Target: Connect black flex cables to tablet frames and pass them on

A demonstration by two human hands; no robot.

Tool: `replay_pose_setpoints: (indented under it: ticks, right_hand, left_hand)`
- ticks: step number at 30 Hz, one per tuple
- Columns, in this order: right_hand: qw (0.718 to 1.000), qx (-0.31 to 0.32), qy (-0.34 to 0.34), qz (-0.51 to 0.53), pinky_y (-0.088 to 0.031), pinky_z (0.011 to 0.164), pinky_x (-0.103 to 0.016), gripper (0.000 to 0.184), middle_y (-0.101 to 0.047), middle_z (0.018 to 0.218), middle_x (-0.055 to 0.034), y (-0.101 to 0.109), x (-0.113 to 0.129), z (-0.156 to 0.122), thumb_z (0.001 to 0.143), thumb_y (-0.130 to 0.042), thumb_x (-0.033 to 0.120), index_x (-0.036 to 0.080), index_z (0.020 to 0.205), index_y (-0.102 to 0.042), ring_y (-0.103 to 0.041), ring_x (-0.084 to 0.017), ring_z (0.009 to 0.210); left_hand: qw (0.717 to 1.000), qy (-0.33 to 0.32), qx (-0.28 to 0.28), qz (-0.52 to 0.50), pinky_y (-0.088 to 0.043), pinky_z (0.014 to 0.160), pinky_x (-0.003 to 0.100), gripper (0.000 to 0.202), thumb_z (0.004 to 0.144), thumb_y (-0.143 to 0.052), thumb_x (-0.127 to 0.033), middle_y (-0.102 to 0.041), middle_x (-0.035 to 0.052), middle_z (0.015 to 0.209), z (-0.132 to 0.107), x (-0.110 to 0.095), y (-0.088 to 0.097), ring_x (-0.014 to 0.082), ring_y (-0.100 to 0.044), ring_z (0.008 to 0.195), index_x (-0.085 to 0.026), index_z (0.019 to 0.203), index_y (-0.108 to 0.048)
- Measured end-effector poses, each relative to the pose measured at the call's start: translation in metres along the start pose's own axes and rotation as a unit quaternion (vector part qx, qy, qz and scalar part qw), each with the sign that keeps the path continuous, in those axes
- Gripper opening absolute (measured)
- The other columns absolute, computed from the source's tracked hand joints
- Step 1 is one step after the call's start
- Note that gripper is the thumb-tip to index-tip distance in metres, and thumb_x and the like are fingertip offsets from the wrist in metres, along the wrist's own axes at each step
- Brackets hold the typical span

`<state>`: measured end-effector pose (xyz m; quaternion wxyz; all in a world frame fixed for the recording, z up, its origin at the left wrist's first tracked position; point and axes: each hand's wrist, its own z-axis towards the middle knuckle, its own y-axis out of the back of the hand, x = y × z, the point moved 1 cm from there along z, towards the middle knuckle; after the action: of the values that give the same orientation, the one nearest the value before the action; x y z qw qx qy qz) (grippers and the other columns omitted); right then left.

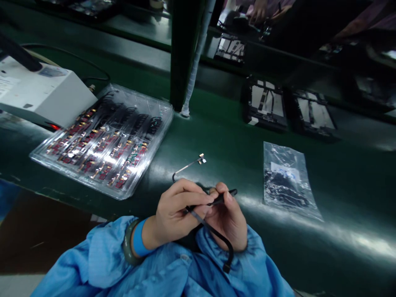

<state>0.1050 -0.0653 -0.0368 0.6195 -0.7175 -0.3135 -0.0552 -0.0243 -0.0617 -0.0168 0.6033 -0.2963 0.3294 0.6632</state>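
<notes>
Head view, and the dark green table point(210, 132) takes up the most ground, with a clear tray point(156, 108) on the left loaded with rows of dark cables point(116, 115) and red pieces point(123, 175). Just behind it sits a pale box-shaped unit point(68, 97); over on the right lies a clear bag point(306, 177) of small dark parts point(284, 189). Into the middle now, left hand point(181, 206) and right hand point(230, 216) meet at the near side, and beyond them two flat black-framed units point(267, 105) lie side by side. Both grips are narrow, fingertips pinched on one slim black piece point(223, 198)! A dark flat cable point(218, 236) curves across the right palm, and a thin strip point(187, 166) with a gold-coloured end point(201, 156) pokes out past the left knuckles. Good work here, I'd judge, wants a light pinch, one hand steadying while the other works, no sharp fold in the cable, that gold-coloured end kept off snags. Hidden: whatever the fingertips cover, and whether strip and cable join. A co-worker's hand point(258, 10) is cut off up top, the far right sinks into gloom, and the bag's label point(286, 170) won't read.
</notes>
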Motion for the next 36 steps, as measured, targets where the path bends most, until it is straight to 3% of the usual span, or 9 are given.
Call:
replay_pose_setpoints:
  ticks: [7, 15, 22, 36]
  right_hand:
    - [0.999, -0.043, -0.012, 0.004, -0.057, 0.063, -0.013, 0.013, -0.073, 0.077, 0.0040, -0.005, 0.003, 0.000, 0.075, -0.078, 0.027, 0.024, 0.083, -0.068, -0.069, -0.008, 0.065]
    - [0.997, -0.055, 0.029, -0.037, -0.058, 0.061, -0.017, 0.016, -0.071, 0.075, 0.0046, 0.002, -0.002, 0.001, 0.076, -0.076, 0.033, 0.026, 0.084, -0.065, -0.069, -0.010, 0.065]
    - [0.995, -0.051, 0.045, -0.071, -0.057, 0.060, -0.018, 0.011, -0.073, 0.077, 0.0039, -0.001, 0.000, 0.001, 0.078, -0.074, 0.031, 0.025, 0.082, -0.066, -0.068, -0.010, 0.063]
    - [0.997, -0.079, -0.017, 0.000, -0.056, 0.055, -0.012, 0.018, -0.073, 0.071, 0.0034, -0.008, 0.002, 0.003, 0.069, -0.082, 0.026, 0.022, 0.078, -0.067, -0.069, -0.009, 0.058]
  left_hand:
    - [1.000, 0.014, 0.004, -0.008, -0.054, 0.065, 0.018, 0.016, 0.087, -0.060, -0.015, -0.062, 0.0050, 0.088, 0.000, 0.000, -0.001, 0.0093, -0.062, 0.075, -0.014, 0.101, -0.066]
    - [0.999, 0.034, 0.000, -0.026, -0.054, 0.064, 0.019, 0.017, 0.086, -0.064, -0.022, -0.063, 0.0059, 0.089, -0.002, 0.001, -0.001, 0.0109, -0.063, 0.077, -0.015, 0.102, -0.066]
    - [0.999, 0.045, -0.015, -0.007, -0.051, 0.062, 0.017, 0.011, 0.083, -0.064, -0.013, -0.063, 0.0040, 0.083, 0.000, -0.001, -0.001, 0.0093, -0.061, 0.073, -0.015, 0.094, -0.066]
    - [0.999, 0.036, 0.000, -0.013, -0.053, 0.063, 0.021, 0.020, 0.082, -0.060, -0.010, -0.061, 0.0051, 0.087, -0.002, -0.001, -0.002, 0.0113, -0.061, 0.075, -0.015, 0.099, -0.066]
